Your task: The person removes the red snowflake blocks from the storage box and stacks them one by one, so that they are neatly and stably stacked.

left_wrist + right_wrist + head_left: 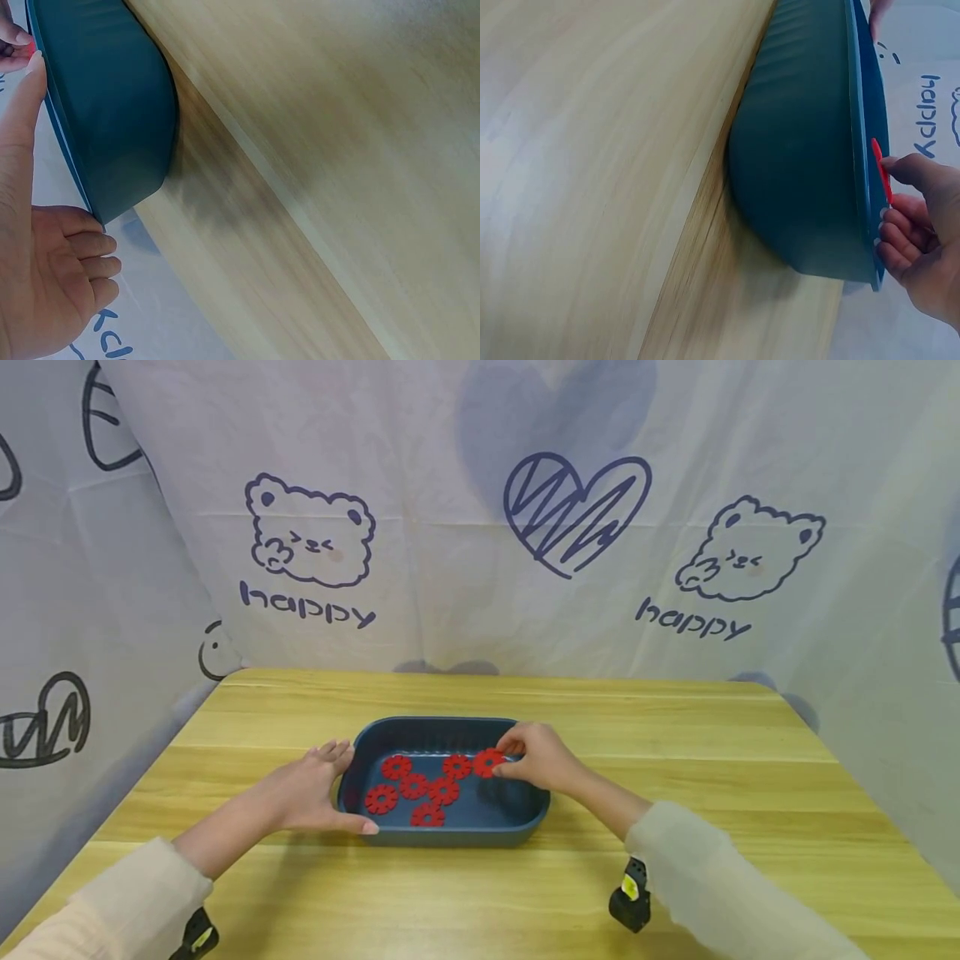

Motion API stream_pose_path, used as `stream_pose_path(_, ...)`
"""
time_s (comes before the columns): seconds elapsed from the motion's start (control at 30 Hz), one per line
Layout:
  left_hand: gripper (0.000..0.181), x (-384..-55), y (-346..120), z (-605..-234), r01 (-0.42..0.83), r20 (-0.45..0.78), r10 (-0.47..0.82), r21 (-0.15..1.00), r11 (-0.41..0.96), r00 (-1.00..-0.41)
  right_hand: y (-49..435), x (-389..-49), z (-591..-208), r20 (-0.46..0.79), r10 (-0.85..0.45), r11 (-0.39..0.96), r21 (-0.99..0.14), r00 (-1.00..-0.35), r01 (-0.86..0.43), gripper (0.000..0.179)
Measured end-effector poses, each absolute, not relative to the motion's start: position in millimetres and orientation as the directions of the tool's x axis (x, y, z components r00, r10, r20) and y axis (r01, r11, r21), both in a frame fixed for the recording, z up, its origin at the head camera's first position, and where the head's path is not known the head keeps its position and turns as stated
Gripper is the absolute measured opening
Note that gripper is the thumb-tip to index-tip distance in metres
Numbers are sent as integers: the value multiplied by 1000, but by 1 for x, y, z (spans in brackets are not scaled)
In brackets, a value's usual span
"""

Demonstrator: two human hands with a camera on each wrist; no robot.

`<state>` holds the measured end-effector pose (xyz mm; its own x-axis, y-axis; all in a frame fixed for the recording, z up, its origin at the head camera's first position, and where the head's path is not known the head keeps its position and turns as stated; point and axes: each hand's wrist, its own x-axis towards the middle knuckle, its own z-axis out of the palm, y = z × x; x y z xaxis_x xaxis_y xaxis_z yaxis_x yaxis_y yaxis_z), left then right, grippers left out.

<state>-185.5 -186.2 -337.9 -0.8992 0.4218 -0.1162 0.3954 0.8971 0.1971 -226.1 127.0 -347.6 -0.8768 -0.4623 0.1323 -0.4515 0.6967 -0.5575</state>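
A dark blue-green basin [442, 837] stands on the table. Inside it lie several red, flower-like notched discs [382, 798], flat on its floor. My left hand [318, 789] is spread round the basin's left end, its thumb along the near rim and its fingers against the left side. Over the basin's right part, my right hand [543, 760] pinches one red notched disc [487, 762] between thumb and fingers. The right wrist view shows this disc [881, 171] edge-on, level with the rim; the left wrist view has only a sliver of red.
The basin rests on a wooden table [675, 735] with light, streaky grain. Behind it hangs a white cloth [442, 552] printed with bears, hearts and lettering. A small black device [632, 897] is strapped at the right wrist, another [197, 933] at the left.
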Motion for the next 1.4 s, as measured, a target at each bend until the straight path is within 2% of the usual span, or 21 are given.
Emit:
stream_pose_path(0.53,114,-186,-189,-338,397,-117,425,202,895,-898,150,-220,-344,164,-433,693,-569,-886,-443,26)
stream_pose_path(1.03,116,-187,-189,-338,393,-123,422,202,897,-898,182,-217,-334,237,-449,704,-500,-862,-504,26)
stream_pose_path(1.4,116,-187,-188,-337,391,-127,422,211,896,-898,207,-210,-337,261,-408,726,-488,-875,-484,25)
